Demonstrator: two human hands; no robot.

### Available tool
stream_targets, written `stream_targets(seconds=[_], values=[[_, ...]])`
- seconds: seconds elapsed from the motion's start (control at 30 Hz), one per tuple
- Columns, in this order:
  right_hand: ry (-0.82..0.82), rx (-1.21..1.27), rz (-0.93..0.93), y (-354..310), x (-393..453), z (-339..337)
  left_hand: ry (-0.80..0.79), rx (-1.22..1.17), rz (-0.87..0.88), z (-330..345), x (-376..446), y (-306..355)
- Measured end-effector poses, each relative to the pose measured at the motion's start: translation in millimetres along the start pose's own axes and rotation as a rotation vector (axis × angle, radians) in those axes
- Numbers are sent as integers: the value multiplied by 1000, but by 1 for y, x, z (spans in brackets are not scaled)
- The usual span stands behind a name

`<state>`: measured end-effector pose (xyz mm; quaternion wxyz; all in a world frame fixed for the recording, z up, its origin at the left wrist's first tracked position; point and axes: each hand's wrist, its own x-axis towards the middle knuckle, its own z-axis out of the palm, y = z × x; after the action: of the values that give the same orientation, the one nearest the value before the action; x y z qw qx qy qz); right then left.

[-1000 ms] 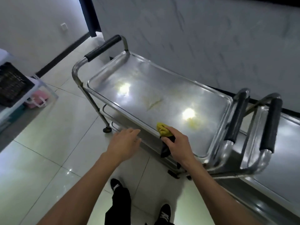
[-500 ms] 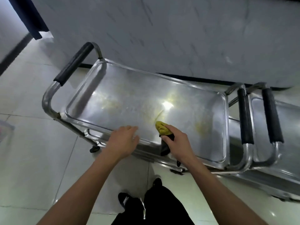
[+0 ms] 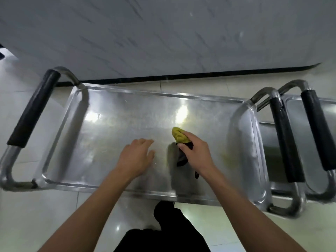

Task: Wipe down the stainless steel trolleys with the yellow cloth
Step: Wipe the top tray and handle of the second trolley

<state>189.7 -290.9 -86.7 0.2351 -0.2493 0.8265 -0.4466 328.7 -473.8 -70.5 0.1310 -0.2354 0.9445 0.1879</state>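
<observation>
A stainless steel trolley (image 3: 112,128) stands in front of me, its shiny top tray streaked with yellowish smears. My right hand (image 3: 197,153) grips a bunched yellow cloth (image 3: 179,135) with a dark part hanging below it, held over the middle of the tray. Left of it, my left hand (image 3: 135,157) hovers over the tray with relaxed, straight fingers and holds nothing. A second steel trolley (image 3: 298,113) is parked against the right end of the first.
Black padded handles: one (image 3: 33,108) at the first trolley's left end, two (image 3: 285,139) side by side at the right. A grey marbled wall (image 3: 163,33) with a black skirting runs behind. Pale floor tiles and my dark trousers (image 3: 163,233) lie below.
The view has swung over the trolley, which now lies straight across below me. Both hands have moved from the near rim forward over the tray; the right still grips the cloth.
</observation>
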Motion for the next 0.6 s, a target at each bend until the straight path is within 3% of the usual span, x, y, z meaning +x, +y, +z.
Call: stream_targets(seconds=[0.2,0.37,0.47,0.6], values=[[-6,-19,4,-7,74,19,17,4,12,-14,66,-14],[106,-86,-36,-12,140,33,50,40,72,-31,132,-31],[168,-191,-50,-11,170,46,56,54,111,-36,167,-38],[117,-429,-89,-3,189,69,36,62,143,-34,200,-50]])
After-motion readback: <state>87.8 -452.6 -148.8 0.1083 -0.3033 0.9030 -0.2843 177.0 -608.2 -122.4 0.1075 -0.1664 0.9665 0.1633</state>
